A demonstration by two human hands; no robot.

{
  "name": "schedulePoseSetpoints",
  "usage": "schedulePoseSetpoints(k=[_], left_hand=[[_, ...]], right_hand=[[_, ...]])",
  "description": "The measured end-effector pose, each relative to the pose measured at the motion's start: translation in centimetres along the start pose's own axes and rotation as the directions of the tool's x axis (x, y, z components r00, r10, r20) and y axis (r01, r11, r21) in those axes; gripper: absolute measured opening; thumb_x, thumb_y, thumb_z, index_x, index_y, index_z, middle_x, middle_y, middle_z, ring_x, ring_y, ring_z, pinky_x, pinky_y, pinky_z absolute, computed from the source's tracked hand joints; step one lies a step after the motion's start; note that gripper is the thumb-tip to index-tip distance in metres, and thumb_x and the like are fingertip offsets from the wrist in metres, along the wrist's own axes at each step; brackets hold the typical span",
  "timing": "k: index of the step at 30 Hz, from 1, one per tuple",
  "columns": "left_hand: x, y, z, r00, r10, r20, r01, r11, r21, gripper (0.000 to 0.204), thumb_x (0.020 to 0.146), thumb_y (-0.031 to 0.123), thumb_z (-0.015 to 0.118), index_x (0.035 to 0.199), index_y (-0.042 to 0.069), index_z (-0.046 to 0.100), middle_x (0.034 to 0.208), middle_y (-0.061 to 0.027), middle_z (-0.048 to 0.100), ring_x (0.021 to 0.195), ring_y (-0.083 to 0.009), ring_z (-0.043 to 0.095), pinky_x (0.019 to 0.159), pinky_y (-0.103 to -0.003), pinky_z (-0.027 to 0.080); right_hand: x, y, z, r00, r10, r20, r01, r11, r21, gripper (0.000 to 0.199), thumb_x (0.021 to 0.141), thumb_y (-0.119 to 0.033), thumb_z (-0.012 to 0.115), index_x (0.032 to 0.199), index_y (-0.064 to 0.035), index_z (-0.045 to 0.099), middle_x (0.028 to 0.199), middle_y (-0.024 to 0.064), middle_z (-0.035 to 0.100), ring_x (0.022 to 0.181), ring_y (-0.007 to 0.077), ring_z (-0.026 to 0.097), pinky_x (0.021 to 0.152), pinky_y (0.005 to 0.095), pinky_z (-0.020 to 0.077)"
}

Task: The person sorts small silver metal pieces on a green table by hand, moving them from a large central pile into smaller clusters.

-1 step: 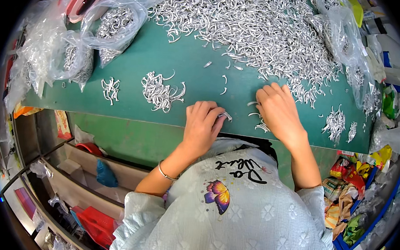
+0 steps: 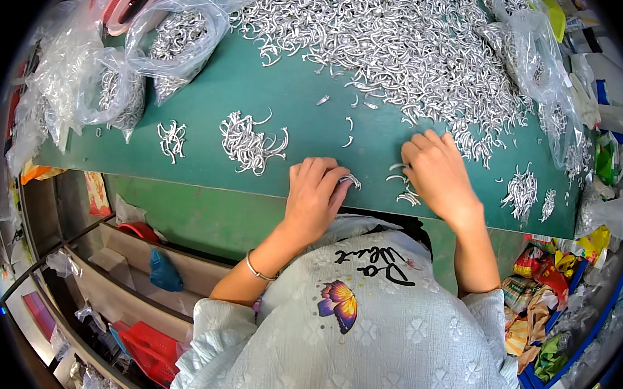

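Note:
My left hand (image 2: 315, 195) rests at the table's near edge, its fingers pinched round a few small curved silver metal pieces (image 2: 352, 181) whose ends stick out past the thumb. To its right my right hand (image 2: 434, 172) is closed, knuckles up, fingertips down on the green tabletop. One curved silver piece (image 2: 397, 166) pokes out at these fingertips; the rest of that grip is hidden. Several loose curved pieces (image 2: 408, 196) lie just below the right fingers. Beyond both hands spreads a large heap of the same silver pieces (image 2: 406, 43).
Smaller piles lie on the left, a larger one (image 2: 250, 142) and a little one (image 2: 171, 140); another pile (image 2: 521, 191) is at the right. Clear plastic bags of pieces (image 2: 182, 40) stand at the far left. A wooden shelf (image 2: 136, 269) sits below the table.
My right hand has shifted slightly to the right, and the curved piece at its fingertips has moved with it. The left hand stays put.

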State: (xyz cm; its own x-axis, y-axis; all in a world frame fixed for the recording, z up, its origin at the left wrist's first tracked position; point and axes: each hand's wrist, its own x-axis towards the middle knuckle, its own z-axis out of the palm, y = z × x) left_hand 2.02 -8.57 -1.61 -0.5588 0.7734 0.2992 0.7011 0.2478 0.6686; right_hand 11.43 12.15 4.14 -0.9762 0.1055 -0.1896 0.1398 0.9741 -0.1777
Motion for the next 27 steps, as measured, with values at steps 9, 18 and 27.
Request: schedulePoseSetpoints(k=[9, 18, 27], left_hand=[[0.3, 0.1, 0.1, 1.000, 0.006, 0.017, -0.006, 1.000, 0.001, 0.027, 0.074, 0.005, 0.074, 0.099, 0.006, 0.063, 0.098, -0.0066, 0.057, 0.092, -0.0254, 0.054, 0.078, -0.038, 0.037], [0.2, 0.0, 0.1, 1.000, 0.011, 0.006, -0.011, 1.000, -0.021, 0.027, 0.074, 0.005, 0.074, 0.099, 0.006, 0.064, 0.098, -0.0063, 0.057, 0.091, -0.0251, 0.053, 0.079, -0.038, 0.036], [0.2, -0.1, 0.2, 1.000, 0.015, -0.009, -0.015, 1.000, -0.010, 0.026, 0.074, 0.005, 0.075, 0.098, 0.006, 0.064, 0.097, -0.0061, 0.057, 0.091, -0.0247, 0.054, 0.078, -0.038, 0.037]], right_hand=[[7.0, -0.7, 3.2, 0.852, -0.020, -0.522, 0.011, 1.000, -0.020, 0.043, 0.079, -0.019, 0.074, 0.117, -0.0034, 0.060, 0.129, 0.0139, 0.052, 0.117, 0.0315, 0.048, 0.095, 0.0402, 0.0397], [3.8, 3.9, 1.5, 0.892, 0.030, -0.451, 0.078, 0.972, 0.219, 0.016, 0.080, -0.005, 0.068, 0.092, -0.0020, 0.058, 0.104, 0.0130, 0.056, 0.098, 0.0324, 0.055, 0.084, 0.0412, 0.0470], [5.0, 2.0, 1.1, 0.784, 0.074, -0.616, 0.082, 0.972, 0.220, 0.022, 0.078, -0.005, 0.070, 0.096, -0.0024, 0.058, 0.099, 0.0142, 0.057, 0.094, 0.0327, 0.054, 0.083, 0.0435, 0.0430]])
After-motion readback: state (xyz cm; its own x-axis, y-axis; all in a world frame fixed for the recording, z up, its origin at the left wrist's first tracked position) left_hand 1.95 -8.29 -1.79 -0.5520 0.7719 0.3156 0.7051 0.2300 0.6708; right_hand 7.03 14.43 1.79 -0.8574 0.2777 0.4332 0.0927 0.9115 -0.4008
